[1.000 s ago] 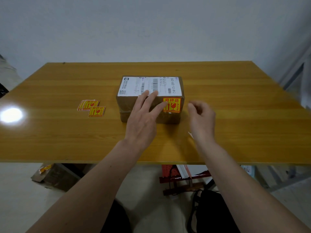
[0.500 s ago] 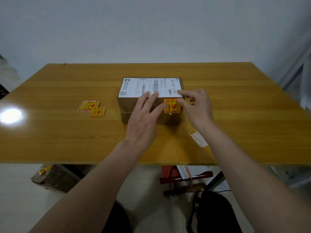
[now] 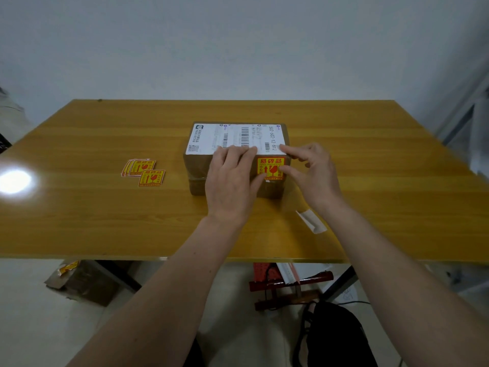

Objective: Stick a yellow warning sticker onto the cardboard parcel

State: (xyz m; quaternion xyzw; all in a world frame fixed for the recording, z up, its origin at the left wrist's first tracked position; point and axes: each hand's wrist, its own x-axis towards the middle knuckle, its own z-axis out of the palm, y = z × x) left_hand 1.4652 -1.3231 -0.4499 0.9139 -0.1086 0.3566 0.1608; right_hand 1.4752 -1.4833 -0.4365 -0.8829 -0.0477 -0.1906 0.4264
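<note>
A brown cardboard parcel [image 3: 197, 168] with a white shipping label on top sits mid-table. A yellow warning sticker [image 3: 270, 166] with red print lies on the parcel's top near its front right corner. My left hand [image 3: 230, 181] rests flat on the parcel, fingers spread, its thumb touching the sticker's lower left edge. My right hand [image 3: 312, 173] is at the parcel's right end, index finger on the label's corner and thumb pressing the sticker's right edge. Neither hand holds anything.
A small pile of spare yellow stickers [image 3: 144, 169] lies on the wooden table [image 3: 370, 160] left of the parcel. A white backing paper [image 3: 312, 221] lies near my right wrist. Under the table are a cardboard box [image 3: 82, 280], a red stool and a black bag.
My right hand rose from the table beside the parcel onto its right end and now touches the sticker, uncovering the backing paper. My left hand stayed flat on the parcel.
</note>
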